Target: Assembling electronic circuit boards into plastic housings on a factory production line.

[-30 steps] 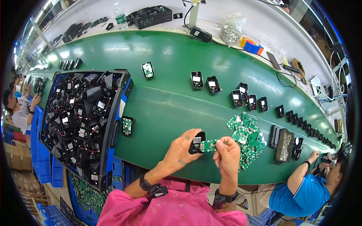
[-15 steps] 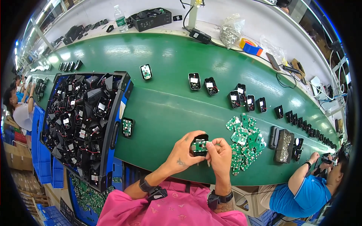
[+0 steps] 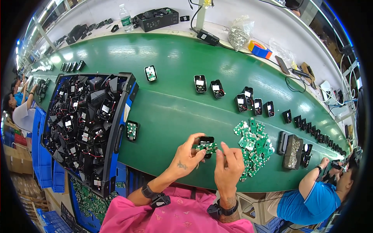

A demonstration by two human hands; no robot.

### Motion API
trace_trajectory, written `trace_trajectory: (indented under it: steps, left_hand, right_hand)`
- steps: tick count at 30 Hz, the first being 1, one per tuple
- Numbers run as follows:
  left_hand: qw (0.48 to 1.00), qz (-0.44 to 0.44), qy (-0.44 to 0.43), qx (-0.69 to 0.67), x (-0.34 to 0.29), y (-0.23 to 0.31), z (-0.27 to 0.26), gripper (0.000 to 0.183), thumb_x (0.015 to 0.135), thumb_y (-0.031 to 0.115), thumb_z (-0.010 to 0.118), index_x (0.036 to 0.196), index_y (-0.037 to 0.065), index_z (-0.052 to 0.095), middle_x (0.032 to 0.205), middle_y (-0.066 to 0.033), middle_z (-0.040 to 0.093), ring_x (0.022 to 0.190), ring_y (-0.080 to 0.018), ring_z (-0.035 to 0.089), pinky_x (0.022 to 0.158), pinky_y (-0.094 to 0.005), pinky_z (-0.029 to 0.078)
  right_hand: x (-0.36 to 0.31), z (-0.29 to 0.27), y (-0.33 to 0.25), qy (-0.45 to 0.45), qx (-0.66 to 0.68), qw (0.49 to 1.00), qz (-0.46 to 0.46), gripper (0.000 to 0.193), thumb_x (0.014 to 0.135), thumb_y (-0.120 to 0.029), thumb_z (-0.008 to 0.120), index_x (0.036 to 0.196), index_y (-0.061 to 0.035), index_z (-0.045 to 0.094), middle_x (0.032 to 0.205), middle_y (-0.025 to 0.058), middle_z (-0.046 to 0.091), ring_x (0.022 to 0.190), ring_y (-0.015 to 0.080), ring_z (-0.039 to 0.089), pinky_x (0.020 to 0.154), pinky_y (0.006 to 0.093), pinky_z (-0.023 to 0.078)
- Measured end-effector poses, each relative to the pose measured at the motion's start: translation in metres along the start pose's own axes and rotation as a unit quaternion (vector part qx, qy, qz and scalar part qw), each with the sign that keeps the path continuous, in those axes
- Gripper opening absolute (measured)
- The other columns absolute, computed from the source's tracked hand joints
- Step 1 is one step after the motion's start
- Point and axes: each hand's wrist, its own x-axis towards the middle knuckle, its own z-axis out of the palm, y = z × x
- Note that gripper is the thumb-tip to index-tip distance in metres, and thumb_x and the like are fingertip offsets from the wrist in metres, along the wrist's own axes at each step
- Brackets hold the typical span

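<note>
My left hand holds the black housing just below and right of the frame's middle, fingers curled around its far side. My thumb comes over the near side and rests on the green circuit board, which lies across the housing's opening. I judge this cradling keeps the housing steady while the thumb stops the board slipping off. The housing's open face is turned up toward me, probably so that I can see inside it.

My right hand is just right of the board, fingers bent and thumb near the index finger. I cannot tell whether those fingertips pinch anything thin or touch the board's edge.

The loose pile of green boards lies right of centre, near my right hand, which seems handy for picking. At the left of the frame, the big tray is heaped with black housings, on my left hand's side. Beside it, one housing with a board in it lies alone on the green table. Open housings stand spaced apart at upper centre, perhaps to keep their insides visible.
</note>
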Motion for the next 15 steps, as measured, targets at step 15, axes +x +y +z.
trace_trajectory:
  steps: [15]
  left_hand:
    - [0.995, 0.046, 0.025, 0.082, -0.016, 0.01, 0.007, 0.056, 0.088, -0.003, 0.064, 0.141, 0.004, 0.046, 0.116, -0.0138, 0.063, 0.08, -0.011, 0.065, 0.067, -0.0255, 0.055]
  right_hand:
    - [-0.016, 0.007, -0.002, -0.106, 0.267, 0.952, 0.104, 0.01, 0.098, -0.004, 0.059, 0.098, 0.0027, 0.067, 0.083, 0.0076, 0.064, 0.057, 0.0107, 0.058, 0.049, 0.0237, 0.044]
